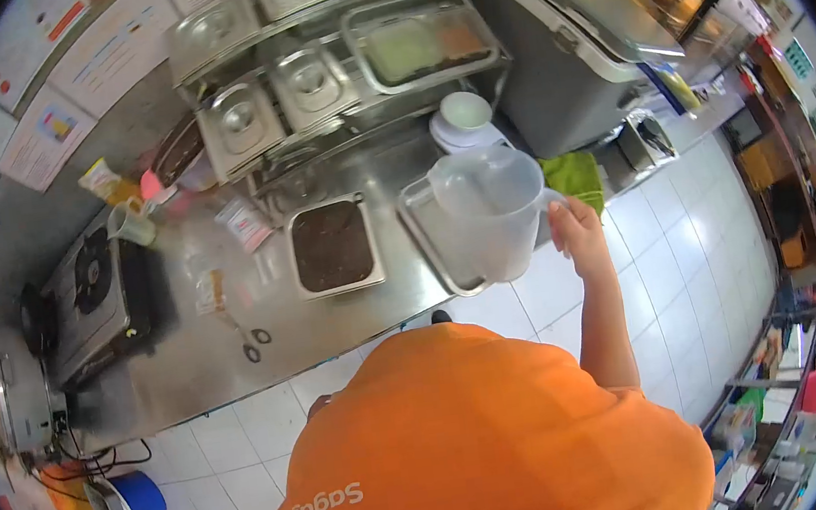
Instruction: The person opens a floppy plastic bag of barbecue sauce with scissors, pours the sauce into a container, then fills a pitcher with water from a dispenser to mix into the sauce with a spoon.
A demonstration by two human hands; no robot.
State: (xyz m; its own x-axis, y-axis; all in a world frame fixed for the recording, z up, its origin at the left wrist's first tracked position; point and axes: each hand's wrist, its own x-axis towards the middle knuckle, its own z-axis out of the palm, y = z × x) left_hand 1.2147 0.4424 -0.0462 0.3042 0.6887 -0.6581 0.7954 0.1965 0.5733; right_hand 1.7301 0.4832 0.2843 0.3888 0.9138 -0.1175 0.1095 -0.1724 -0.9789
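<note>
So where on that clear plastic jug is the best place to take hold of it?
By its handle, from the side away from the spout. The clear jug hangs upright above the steel counter, and the right hand already wraps the handle on its right side. The smooth, wide body gives a poorer grip.

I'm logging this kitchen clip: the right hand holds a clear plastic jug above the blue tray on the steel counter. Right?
Not quite: in the head view the right hand holds the clear jug above a bare metal tray, not a blue one, on the steel counter.
</note>
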